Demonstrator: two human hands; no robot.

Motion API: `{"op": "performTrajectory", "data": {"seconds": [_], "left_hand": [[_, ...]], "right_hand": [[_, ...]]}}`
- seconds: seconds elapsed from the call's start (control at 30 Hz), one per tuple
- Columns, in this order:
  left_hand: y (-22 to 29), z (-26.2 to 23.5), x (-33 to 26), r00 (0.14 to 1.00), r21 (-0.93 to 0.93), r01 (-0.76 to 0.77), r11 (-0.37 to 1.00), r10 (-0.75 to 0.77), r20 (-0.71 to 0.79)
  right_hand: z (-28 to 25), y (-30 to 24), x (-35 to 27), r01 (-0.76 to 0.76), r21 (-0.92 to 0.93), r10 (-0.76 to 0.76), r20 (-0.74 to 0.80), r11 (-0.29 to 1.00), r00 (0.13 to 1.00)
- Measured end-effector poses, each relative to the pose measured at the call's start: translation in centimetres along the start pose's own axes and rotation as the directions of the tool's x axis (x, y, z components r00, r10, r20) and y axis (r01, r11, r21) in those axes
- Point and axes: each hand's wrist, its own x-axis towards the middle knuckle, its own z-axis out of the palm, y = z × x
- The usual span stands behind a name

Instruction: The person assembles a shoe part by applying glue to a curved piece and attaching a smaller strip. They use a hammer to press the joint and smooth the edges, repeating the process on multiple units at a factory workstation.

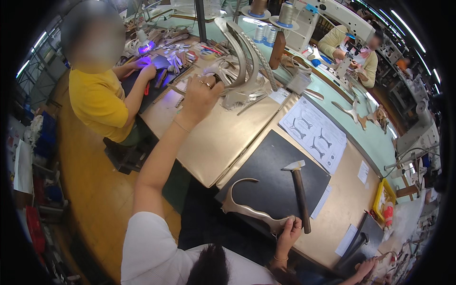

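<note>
My left hand point(202, 97) is stretched out to the far left of the table, its fingers closed at the edge of a pile of metallic leather strap pieces point(240, 95). A tall curved leather strap piece point(237, 52) rises from its grip; the exact hold is partly hidden. Near me, my right hand point(289, 232) pinches one end of a champagne-coloured leather shoe upper piece point(247, 209). This piece curves over the near edge of a black mat point(270, 166), its thin strap curling up to the left. A hammer point(299, 194) with a wooden handle lies right of it.
A printed sheet of shoe-part drawings point(313, 133) lies beyond the mat. A yellow basket point(384, 199) stands at the right. A person in yellow point(97, 102) works at the left under a purple lamp point(146, 46); another person's hand point(365, 268) shows at lower right. Sewing machines stand beyond.
</note>
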Motion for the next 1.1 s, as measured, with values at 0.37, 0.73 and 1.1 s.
{"op": "performTrajectory", "data": {"seconds": [0.37, 0.73, 1.1], "left_hand": [[2.1, 0.0, -0.7, 0.983, -0.267, -0.080, 0.960, 0.031, -0.182], [-0.2, 0.6, -0.3, 0.989, -0.073, 0.077, 0.994, -0.066, 0.136], [-4.3, 3.5, -2.3, 0.955, -0.024, 0.182, 0.983, -0.171, 0.241]], "right_hand": [[-0.1, 0.1, 0.0, 0.012, 0.006, -0.012, 0.016, 1.000, 1.000], [-0.3, 0.3, 0.1, 0.033, -0.027, -0.033, 0.013, 0.999, 0.999], [-0.1, 0.9, 0.1, 0.055, -0.054, -0.055, -0.003, 0.997, 0.998]]}}
